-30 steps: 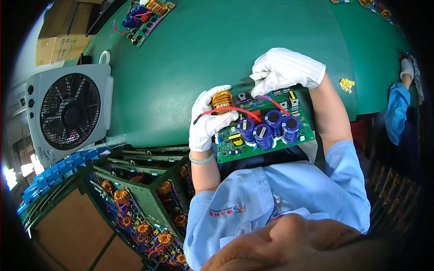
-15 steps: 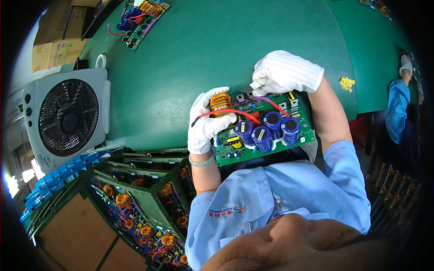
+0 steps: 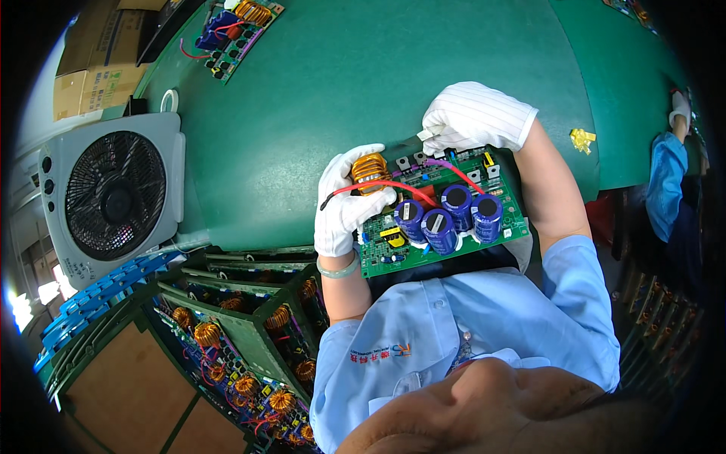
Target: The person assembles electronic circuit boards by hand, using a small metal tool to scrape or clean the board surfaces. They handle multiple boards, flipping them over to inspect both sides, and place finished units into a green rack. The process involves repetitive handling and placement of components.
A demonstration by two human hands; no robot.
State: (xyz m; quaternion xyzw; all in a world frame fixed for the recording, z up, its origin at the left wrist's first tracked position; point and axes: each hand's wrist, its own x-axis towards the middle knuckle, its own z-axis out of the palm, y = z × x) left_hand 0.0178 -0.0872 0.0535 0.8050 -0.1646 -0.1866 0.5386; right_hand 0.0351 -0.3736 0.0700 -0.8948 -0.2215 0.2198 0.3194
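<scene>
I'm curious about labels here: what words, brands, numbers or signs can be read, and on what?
Light-blue shirt: red and blue lettering beside a small logo; I won't copy its wording.
Cardboard box: printing, too blurred to read.
Box fan: marks on its lower casing, too small.
Blue capacitors on the circuit board: pale markings, too small.

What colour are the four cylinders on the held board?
The cylinders are blue-violet, best seen in the head view.

A circuit board (image 3: 445, 214) lay between the left hand (image 3: 336, 212) and right hand (image 3: 480, 117) at the table's (image 3: 325, 91) near edge. A fan (image 3: 117, 193) stood left, boxes (image 3: 98, 91) beyond it, a loaded rack (image 3: 253, 325) nearer the person.
</scene>
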